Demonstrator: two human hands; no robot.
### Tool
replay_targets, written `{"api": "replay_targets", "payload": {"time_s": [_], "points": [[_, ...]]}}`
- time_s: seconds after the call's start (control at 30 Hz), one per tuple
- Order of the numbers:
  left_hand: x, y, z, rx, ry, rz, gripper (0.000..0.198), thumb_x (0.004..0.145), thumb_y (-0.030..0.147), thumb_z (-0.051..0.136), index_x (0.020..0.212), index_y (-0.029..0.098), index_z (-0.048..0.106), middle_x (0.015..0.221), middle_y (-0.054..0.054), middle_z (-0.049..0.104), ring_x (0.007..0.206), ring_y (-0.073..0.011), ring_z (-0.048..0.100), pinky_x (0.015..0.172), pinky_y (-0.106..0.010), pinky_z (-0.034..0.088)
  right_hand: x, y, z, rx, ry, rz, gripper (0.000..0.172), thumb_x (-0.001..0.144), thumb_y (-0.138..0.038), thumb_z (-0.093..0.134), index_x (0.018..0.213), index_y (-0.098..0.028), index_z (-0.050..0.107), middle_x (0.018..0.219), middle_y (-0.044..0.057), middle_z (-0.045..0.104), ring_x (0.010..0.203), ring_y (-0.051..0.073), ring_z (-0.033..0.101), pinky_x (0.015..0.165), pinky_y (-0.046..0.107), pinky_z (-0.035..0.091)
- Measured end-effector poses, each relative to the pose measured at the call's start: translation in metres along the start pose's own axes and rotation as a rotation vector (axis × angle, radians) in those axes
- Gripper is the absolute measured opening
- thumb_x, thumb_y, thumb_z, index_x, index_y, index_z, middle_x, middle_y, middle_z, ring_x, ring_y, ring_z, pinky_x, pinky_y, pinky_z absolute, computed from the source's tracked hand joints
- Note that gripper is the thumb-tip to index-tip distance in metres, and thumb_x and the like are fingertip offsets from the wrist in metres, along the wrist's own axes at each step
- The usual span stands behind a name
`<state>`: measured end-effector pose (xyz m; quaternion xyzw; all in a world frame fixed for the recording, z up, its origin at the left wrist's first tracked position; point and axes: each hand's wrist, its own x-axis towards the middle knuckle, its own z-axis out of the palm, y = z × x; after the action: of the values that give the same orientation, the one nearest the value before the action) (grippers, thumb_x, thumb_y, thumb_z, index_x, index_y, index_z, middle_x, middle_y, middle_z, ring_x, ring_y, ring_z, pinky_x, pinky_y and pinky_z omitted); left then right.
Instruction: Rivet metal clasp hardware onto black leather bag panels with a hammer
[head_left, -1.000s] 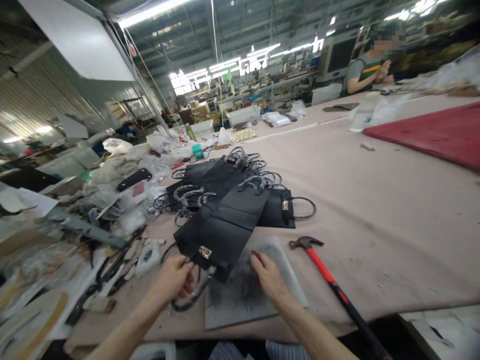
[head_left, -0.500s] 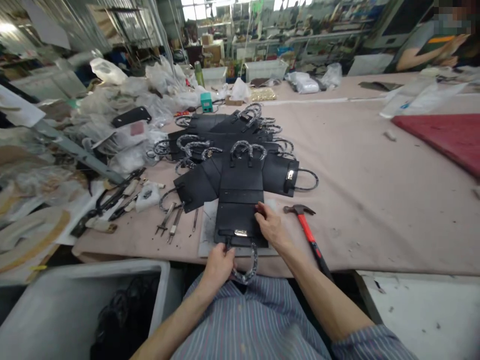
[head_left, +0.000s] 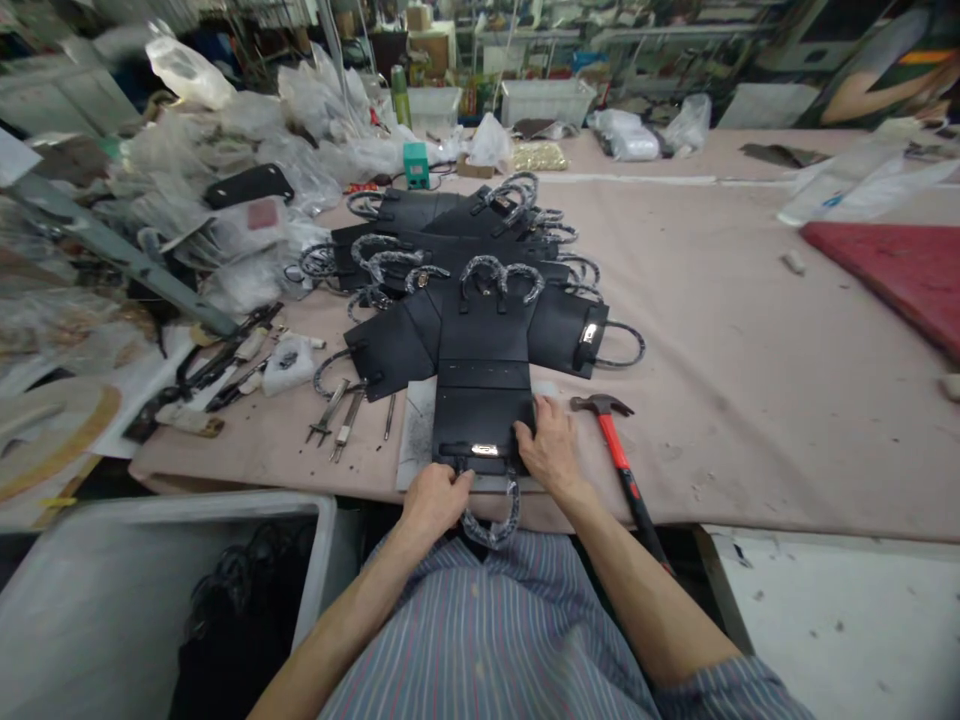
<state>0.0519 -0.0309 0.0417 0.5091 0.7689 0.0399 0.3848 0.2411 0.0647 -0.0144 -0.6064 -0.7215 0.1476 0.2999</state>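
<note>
A flat black handbag panel (head_left: pixel 484 415) lies in front of me on a pale board (head_left: pixel 417 425) at the table's near edge. It carries a shiny metal clasp (head_left: pixel 484 450), and a plastic-wrapped handle (head_left: pixel 491 532) hangs from its near end over the edge. My left hand (head_left: pixel 437 497) pinches the panel's near left corner, by the base of that handle. At the right side my right hand (head_left: pixel 549 445) grips the panel's edge, thumb on top and fingers along the side. Beyond lie several more black bag panels (head_left: pixel 564 330) with wrapped handles, overlapping in a pile.
To the right lies a claw hammer (head_left: pixel 616 450) with a red and black handle. Punch tools (head_left: pixel 346 425) lie left of the board. Plastic bags (head_left: pixel 255 150) heap at the left, above a grey bin (head_left: pixel 326 540) holding black pieces. A person (head_left: pixel 885 85) sits far right.
My right hand has slid toward me along the panel's right edge, its fingers now beside the edge. The left hand keeps its pinch near the handle. The camera view has tilted down slightly.
</note>
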Motion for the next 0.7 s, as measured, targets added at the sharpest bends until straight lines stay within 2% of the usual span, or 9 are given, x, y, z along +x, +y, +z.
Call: {"api": "replay_targets", "payload": {"time_s": [0.1,0.23,0.37,0.5,0.7], "points": [[0.0,0.003,-0.001,0.107,0.041,0.029,0.048,0.096,0.05,0.047,0.078,0.016,0.076,0.084,-0.016,0.077,0.088,-0.0298,0.074,0.072,-0.033,0.048,-0.009,0.007,0.002,-0.077,-0.037,-0.102,0.056,0.092,-0.032,0.05,0.144,-0.012,0.048,0.146,0.022,0.051,0.139,0.036,0.045,0.116,0.064,0.034],[0.003,0.009,-0.007,0.206,0.067,0.068,0.049,0.097,0.049,0.044,0.084,0.016,0.079,0.093,-0.018,0.078,0.094,-0.0328,0.074,0.078,-0.037,0.05,0.002,0.007,0.008,-0.041,-0.091,-0.216,0.06,0.092,-0.031,0.052,0.146,-0.007,0.045,0.146,0.024,0.051,0.139,0.034,0.045,0.117,0.056,0.038],[0.002,0.012,-0.011,0.243,0.077,0.077,0.043,0.096,0.047,0.05,0.086,0.017,0.079,0.092,-0.018,0.078,0.094,-0.0332,0.074,0.078,-0.038,0.05,0.003,0.0,0.013,-0.112,-0.066,-0.193,0.052,0.096,-0.029,0.046,0.143,-0.007,0.049,0.148,0.024,0.05,0.142,0.035,0.042,0.119,0.059,0.032],[-0.004,0.007,-0.008,0.209,0.124,0.069,0.041,0.094,0.051,0.056,0.088,0.017,0.077,0.091,-0.016,0.077,0.092,-0.0326,0.073,0.076,-0.037,0.049,-0.01,-0.001,0.012,-0.08,-0.024,-0.19,0.052,0.1,-0.034,0.042,0.146,-0.009,0.046,0.147,0.023,0.052,0.142,0.034,0.042,0.117,0.06,0.035],[-0.004,-0.012,-0.009,-0.006,0.128,0.035,0.043,0.093,0.055,0.057,0.076,0.018,0.072,0.074,-0.008,0.073,0.075,-0.0226,0.068,0.064,-0.029,0.039,-0.024,-0.002,0.007,-0.09,-0.071,-0.247,0.052,0.102,-0.038,0.043,0.147,-0.012,0.045,0.15,0.02,0.051,0.141,0.034,0.044,0.116,0.061,0.034]]}}
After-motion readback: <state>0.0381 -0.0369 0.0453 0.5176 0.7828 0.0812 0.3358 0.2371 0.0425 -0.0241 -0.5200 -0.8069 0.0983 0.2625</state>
